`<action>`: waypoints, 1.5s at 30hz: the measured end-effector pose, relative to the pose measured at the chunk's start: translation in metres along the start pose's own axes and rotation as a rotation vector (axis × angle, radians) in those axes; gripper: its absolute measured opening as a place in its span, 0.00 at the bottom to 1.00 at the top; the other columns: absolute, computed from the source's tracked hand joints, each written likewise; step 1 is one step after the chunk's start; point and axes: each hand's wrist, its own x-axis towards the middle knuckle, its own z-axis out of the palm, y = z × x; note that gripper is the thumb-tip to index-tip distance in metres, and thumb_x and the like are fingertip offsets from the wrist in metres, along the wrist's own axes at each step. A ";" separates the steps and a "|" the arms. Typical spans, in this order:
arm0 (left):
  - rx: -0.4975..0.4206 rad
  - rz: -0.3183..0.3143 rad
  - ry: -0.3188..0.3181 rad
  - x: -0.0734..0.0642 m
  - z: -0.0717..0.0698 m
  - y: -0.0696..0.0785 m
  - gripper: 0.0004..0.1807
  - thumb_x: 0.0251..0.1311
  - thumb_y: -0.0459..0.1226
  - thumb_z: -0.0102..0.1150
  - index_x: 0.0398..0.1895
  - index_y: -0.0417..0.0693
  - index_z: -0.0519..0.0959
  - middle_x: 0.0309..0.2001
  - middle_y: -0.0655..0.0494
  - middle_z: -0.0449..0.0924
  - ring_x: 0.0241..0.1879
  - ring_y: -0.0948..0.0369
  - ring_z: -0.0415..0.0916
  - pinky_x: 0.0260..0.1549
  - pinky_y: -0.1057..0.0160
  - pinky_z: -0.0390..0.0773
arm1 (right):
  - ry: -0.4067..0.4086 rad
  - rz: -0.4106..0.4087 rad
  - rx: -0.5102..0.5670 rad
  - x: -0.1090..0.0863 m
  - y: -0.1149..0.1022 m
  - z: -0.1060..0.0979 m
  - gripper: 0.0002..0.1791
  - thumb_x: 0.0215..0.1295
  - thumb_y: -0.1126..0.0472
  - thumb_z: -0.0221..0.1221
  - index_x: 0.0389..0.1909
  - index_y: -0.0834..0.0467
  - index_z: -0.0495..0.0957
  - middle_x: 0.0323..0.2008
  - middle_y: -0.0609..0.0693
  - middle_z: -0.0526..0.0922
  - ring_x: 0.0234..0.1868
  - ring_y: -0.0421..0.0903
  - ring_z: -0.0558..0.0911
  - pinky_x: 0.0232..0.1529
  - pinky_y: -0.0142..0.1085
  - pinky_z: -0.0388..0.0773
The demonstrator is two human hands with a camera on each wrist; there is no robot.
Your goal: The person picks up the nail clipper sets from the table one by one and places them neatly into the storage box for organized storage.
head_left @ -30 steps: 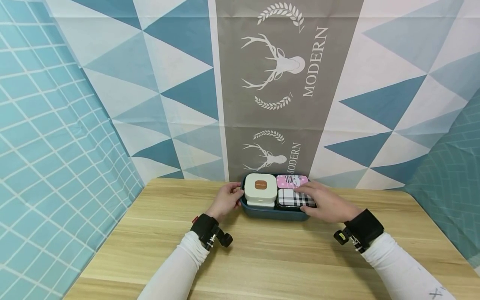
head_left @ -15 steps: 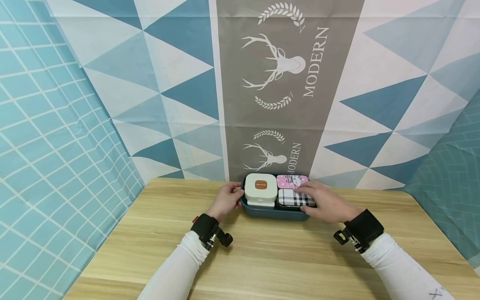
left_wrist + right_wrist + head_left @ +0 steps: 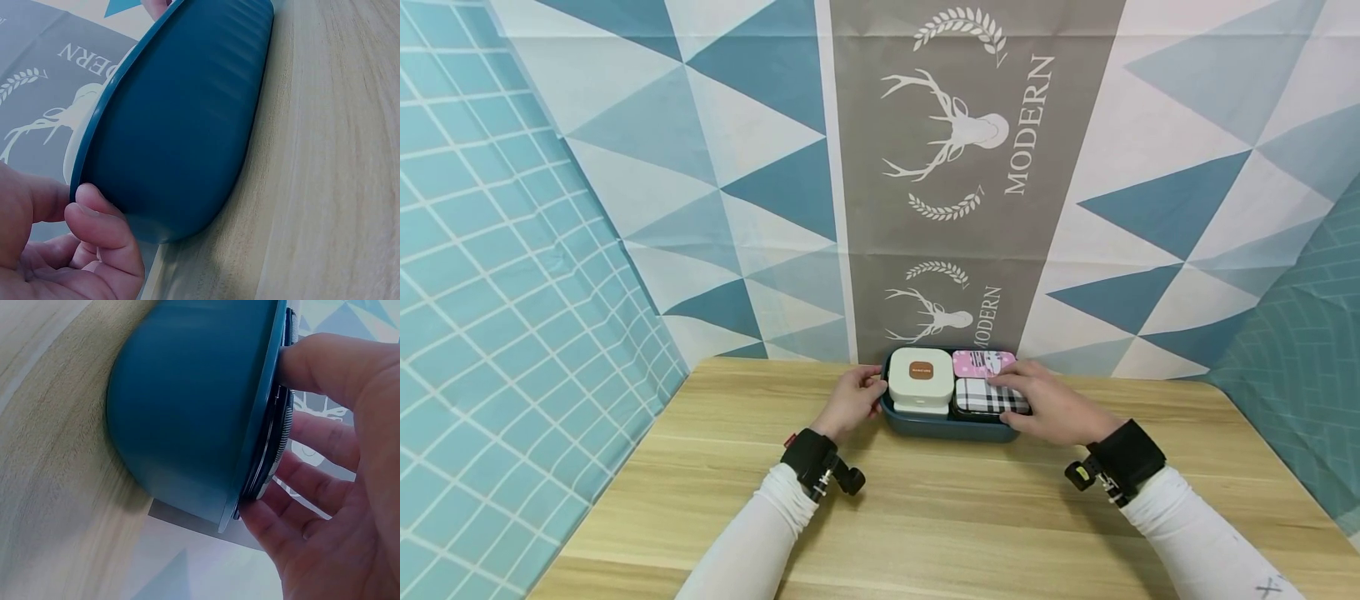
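Observation:
A dark blue plastic bin (image 3: 951, 429) stands on the table against the back wall. My left hand (image 3: 853, 400) pinches its left rim, with curled fingers (image 3: 103, 228) against the outer wall in the left wrist view. Inside the bin at left is a cream box (image 3: 919, 390) with a brown label. A pink tin with a cartoon picture (image 3: 973, 363) lies at the back right. In front of it is a black-and-white plaid tin (image 3: 977, 395). My right hand (image 3: 1060, 408) spans this plaid tin, thumb at its near edge and fingers over its lid.
The wood-grain table (image 3: 925, 517) runs out to both sides and toward me. A patterned cloth with deer heads (image 3: 955, 133) rises directly behind the bin. Blue grid cloth (image 3: 490, 292) hangs at left, and a teal cloth (image 3: 1300, 375) at right.

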 end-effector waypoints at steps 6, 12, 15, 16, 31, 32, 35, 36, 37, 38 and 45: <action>-0.001 0.002 0.002 0.000 0.000 0.000 0.23 0.79 0.29 0.52 0.72 0.27 0.69 0.35 0.50 0.74 0.23 0.62 0.72 0.23 0.67 0.73 | -0.009 0.012 0.018 0.000 -0.001 -0.001 0.31 0.68 0.60 0.72 0.70 0.63 0.78 0.64 0.62 0.76 0.66 0.62 0.74 0.65 0.60 0.74; -0.005 -0.003 0.005 0.000 -0.001 -0.002 0.23 0.79 0.29 0.52 0.73 0.28 0.69 0.36 0.50 0.75 0.23 0.62 0.72 0.23 0.67 0.74 | -0.021 0.015 0.024 -0.001 -0.002 -0.002 0.31 0.69 0.60 0.71 0.70 0.63 0.77 0.65 0.63 0.75 0.67 0.63 0.73 0.65 0.61 0.73; -0.002 0.002 0.003 0.000 -0.001 -0.002 0.23 0.80 0.29 0.52 0.73 0.28 0.69 0.36 0.51 0.75 0.24 0.62 0.72 0.23 0.66 0.74 | -0.024 0.021 0.031 -0.002 -0.002 -0.003 0.31 0.69 0.60 0.71 0.71 0.63 0.77 0.65 0.63 0.75 0.68 0.64 0.73 0.65 0.62 0.73; -0.001 0.002 0.003 0.000 -0.001 -0.002 0.23 0.79 0.29 0.52 0.73 0.28 0.69 0.36 0.51 0.75 0.24 0.62 0.72 0.23 0.66 0.74 | -0.024 0.023 0.031 -0.002 -0.002 -0.003 0.31 0.69 0.60 0.71 0.71 0.63 0.77 0.66 0.63 0.75 0.68 0.64 0.72 0.65 0.61 0.73; -0.002 0.010 0.003 0.000 0.000 -0.002 0.23 0.79 0.28 0.52 0.72 0.26 0.69 0.35 0.51 0.74 0.23 0.61 0.72 0.22 0.67 0.73 | -0.016 0.037 0.053 -0.003 -0.006 -0.002 0.32 0.68 0.62 0.70 0.71 0.65 0.76 0.65 0.64 0.74 0.68 0.63 0.71 0.65 0.61 0.72; 0.000 0.012 0.002 0.000 0.000 -0.002 0.23 0.79 0.28 0.52 0.72 0.26 0.69 0.35 0.51 0.74 0.23 0.61 0.72 0.22 0.67 0.73 | -0.015 0.038 0.054 -0.003 -0.006 -0.002 0.32 0.68 0.62 0.70 0.71 0.65 0.76 0.66 0.64 0.74 0.68 0.64 0.71 0.65 0.61 0.72; -0.001 0.011 0.001 -0.001 0.000 -0.002 0.23 0.79 0.28 0.52 0.72 0.26 0.69 0.35 0.51 0.74 0.23 0.61 0.72 0.22 0.67 0.73 | -0.011 0.039 0.055 -0.004 -0.006 -0.002 0.31 0.68 0.63 0.70 0.71 0.65 0.76 0.66 0.65 0.73 0.68 0.65 0.71 0.65 0.62 0.72; 0.000 0.012 0.002 -0.001 0.000 -0.002 0.23 0.79 0.28 0.52 0.72 0.26 0.69 0.35 0.51 0.74 0.23 0.61 0.72 0.22 0.67 0.73 | -0.009 0.042 0.057 -0.004 -0.007 -0.002 0.31 0.68 0.63 0.70 0.71 0.66 0.76 0.66 0.66 0.73 0.68 0.65 0.70 0.66 0.63 0.72; 0.000 0.014 0.002 -0.001 0.000 -0.002 0.23 0.79 0.28 0.52 0.72 0.26 0.69 0.35 0.51 0.74 0.23 0.61 0.72 0.22 0.67 0.73 | -0.009 0.045 0.059 -0.004 -0.007 -0.002 0.31 0.68 0.63 0.70 0.71 0.66 0.76 0.66 0.66 0.73 0.68 0.65 0.70 0.66 0.63 0.72; 0.002 0.015 0.002 0.000 0.000 -0.002 0.23 0.79 0.28 0.52 0.72 0.26 0.69 0.35 0.51 0.74 0.23 0.61 0.72 0.22 0.66 0.73 | -0.010 0.048 0.061 -0.004 -0.007 -0.002 0.31 0.68 0.63 0.69 0.70 0.66 0.76 0.66 0.66 0.73 0.69 0.65 0.70 0.66 0.63 0.71; 0.002 0.002 0.009 0.000 0.000 0.000 0.22 0.79 0.28 0.52 0.72 0.27 0.69 0.36 0.51 0.74 0.23 0.61 0.72 0.22 0.67 0.73 | -0.016 0.068 0.075 -0.003 -0.007 -0.001 0.31 0.67 0.64 0.68 0.70 0.66 0.76 0.67 0.66 0.72 0.70 0.65 0.69 0.67 0.63 0.70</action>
